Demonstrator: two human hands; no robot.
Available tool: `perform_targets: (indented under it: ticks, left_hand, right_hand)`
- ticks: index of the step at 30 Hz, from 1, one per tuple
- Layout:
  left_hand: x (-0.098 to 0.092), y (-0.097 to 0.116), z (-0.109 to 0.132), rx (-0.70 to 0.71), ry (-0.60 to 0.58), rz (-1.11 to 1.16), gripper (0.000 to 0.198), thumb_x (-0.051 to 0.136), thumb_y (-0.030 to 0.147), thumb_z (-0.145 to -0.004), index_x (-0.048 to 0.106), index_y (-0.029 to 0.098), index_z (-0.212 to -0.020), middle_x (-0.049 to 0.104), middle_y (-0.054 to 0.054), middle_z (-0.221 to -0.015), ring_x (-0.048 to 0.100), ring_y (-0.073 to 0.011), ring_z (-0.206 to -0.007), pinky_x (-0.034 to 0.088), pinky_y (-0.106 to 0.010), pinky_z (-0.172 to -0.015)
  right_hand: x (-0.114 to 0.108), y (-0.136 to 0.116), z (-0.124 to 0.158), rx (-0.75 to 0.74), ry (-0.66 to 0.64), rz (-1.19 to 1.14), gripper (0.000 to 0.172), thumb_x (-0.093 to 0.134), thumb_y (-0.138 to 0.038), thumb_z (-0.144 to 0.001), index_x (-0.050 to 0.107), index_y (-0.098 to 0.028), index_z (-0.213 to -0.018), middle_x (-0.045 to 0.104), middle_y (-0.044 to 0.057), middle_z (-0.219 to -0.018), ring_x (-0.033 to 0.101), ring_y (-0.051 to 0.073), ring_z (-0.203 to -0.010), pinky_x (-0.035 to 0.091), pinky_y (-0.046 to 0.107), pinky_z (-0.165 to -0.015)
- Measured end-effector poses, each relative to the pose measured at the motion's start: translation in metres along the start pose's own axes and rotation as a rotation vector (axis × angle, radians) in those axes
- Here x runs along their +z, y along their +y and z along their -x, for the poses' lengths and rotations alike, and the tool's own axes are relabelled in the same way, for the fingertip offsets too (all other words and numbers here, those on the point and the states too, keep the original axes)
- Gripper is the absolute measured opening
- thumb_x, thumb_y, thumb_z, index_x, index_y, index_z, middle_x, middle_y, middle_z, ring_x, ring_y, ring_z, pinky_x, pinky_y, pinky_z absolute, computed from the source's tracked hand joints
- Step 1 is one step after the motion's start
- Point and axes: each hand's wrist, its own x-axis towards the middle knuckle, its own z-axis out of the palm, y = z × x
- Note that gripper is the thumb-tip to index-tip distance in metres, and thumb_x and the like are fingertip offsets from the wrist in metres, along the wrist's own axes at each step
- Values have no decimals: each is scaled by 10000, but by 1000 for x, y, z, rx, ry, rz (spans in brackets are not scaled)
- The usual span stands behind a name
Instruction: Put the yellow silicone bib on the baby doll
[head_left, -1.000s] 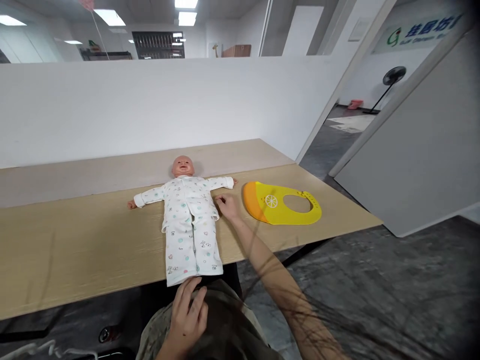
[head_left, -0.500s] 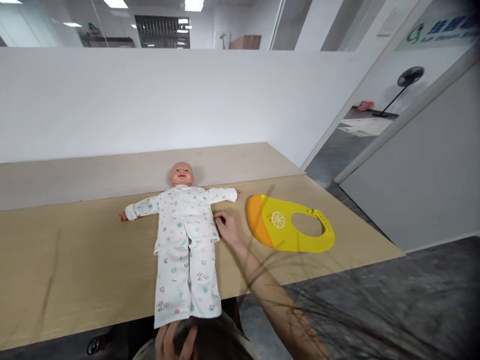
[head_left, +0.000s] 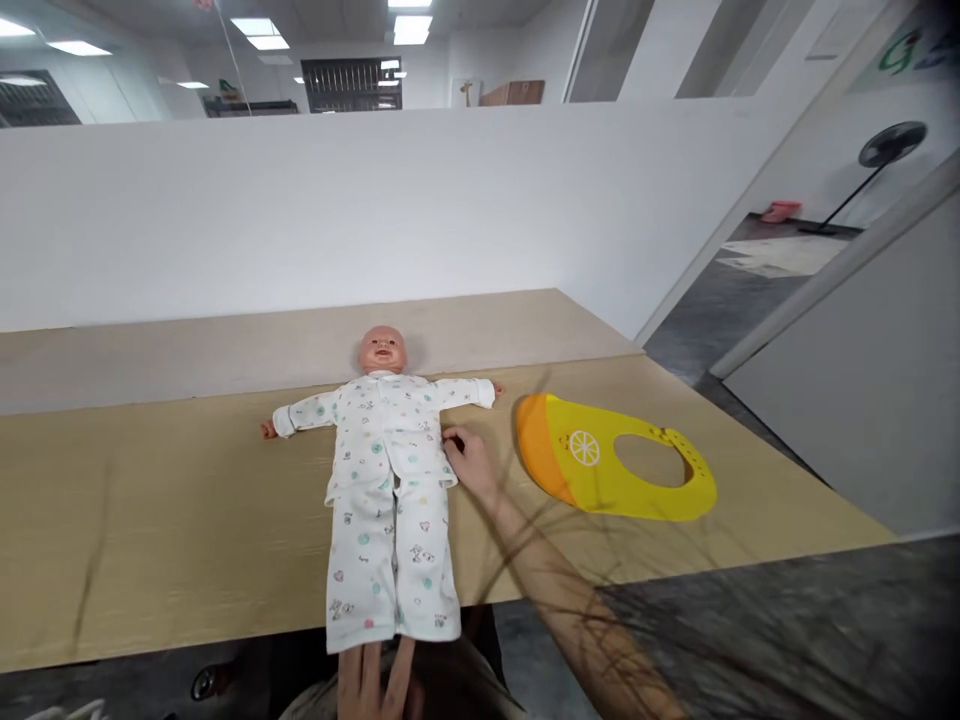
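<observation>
The right hand [head_left: 471, 462] pinches the doll [head_left: 388, 470] shirt's hem on the tabletop [head_left: 165, 520]; the left hand [head_left: 373, 683] lies open below. The bib [head_left: 615, 468] shows a lemon print, no writing.

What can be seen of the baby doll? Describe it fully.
The baby doll lies face up on the wooden table, arms spread wide, head toward the partition. It has a bald plastic-looking head and wears white printed cloth pyjamas, a top over trousers whose leg ends overhang the near table edge. The right hand touches the top's side; the left hand is just below the trouser ends.
</observation>
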Motion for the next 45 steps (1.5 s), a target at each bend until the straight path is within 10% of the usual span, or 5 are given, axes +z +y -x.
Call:
perform_targets:
  ticks: [9,36,41,45]
  left_hand:
    - [-18,10,-46,53,-98,-33,468,680,171,-816,633,211,-1279,651,-190,-1190,614,-389,-1091,512,-523,-874]
    - [-21,38,-34,-109,58,104,666,591,184,-854,460,234,-1506,729,-123,-1226,624,-417,-1166,446,-625,-988]
    - [-53,-2,-51,46,124,270,461,606,57,-812,649,238,-1234,765,-59,-991,700,-251,-972,556,-391,-870]
    - [-51,-61,-110,-353,183,410,128,557,218,-893,676,261,-915,712,-39,-817,680,-238,-771,546,-398,-753]
  right_hand:
    - [1,-7,-1,10,53,43,181,541,-143,-835,712,-164,-891,749,70,-975,656,217,-921,479,335,-901]
    - [4,-3,-3,-36,77,-29,203,493,-181,-807,693,-154,-823,740,74,-897,645,220,-860,491,335,-844]
    - [4,-1,-4,-17,86,-47,182,506,-181,-819,687,-167,-815,751,59,-898,629,197,-858,472,307,-841]
    - [4,0,-5,-16,80,-55,180,508,-186,-811,686,-160,-807,743,56,-878,622,190,-834,473,302,-838]
